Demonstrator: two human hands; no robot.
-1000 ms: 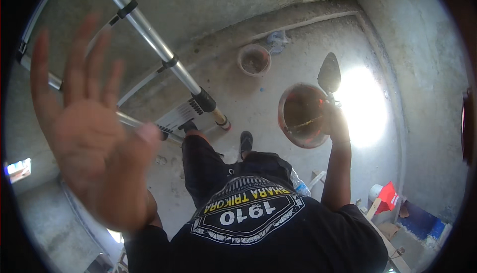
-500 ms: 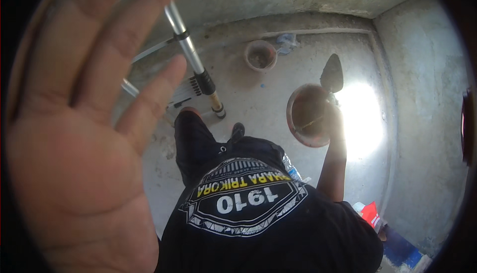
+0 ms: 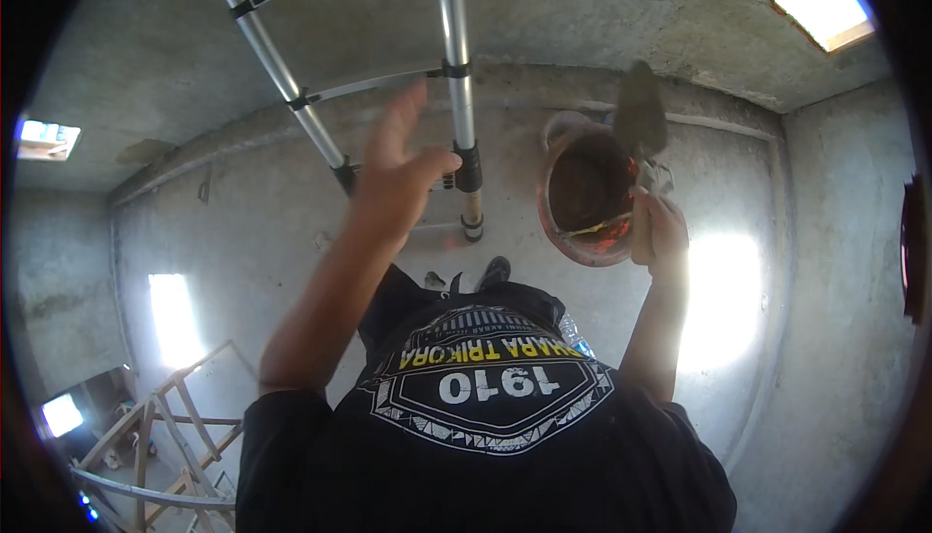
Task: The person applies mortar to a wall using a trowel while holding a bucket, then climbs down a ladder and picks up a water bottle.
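My right hand (image 3: 663, 229) is closed round the handle of a mason's trowel (image 3: 641, 116), its pointed, mortar-stained blade sticking up and away from me. Just left of that hand is a reddish bucket (image 3: 555, 227), dark and dirty inside, with a thin handle crossing its near side. Whether the hand also grips the bucket's handle, or the bucket hangs clear of the floor, I cannot tell. My left hand (image 3: 393, 169) is raised, slightly blurred, fingers stretched out with nothing in them. It is in front of an aluminium telescopic ladder (image 3: 456, 48); contact is unclear.
The ladder leans toward the rough plastered wall (image 3: 621, 9) ahead. A second, paler bucket (image 3: 561, 123) shows partly behind the reddish one. At the lower left stands a wooden frame (image 3: 160, 436). Bright light patches (image 3: 723, 300) lie on the concrete floor (image 3: 243, 213). A plastic bottle (image 3: 575, 337) is beside me.
My left hand has moved from close before the camera out toward the ladder. The view has shifted, and the reddish bucket now overlaps the paler one. My right hand keeps the trowel.
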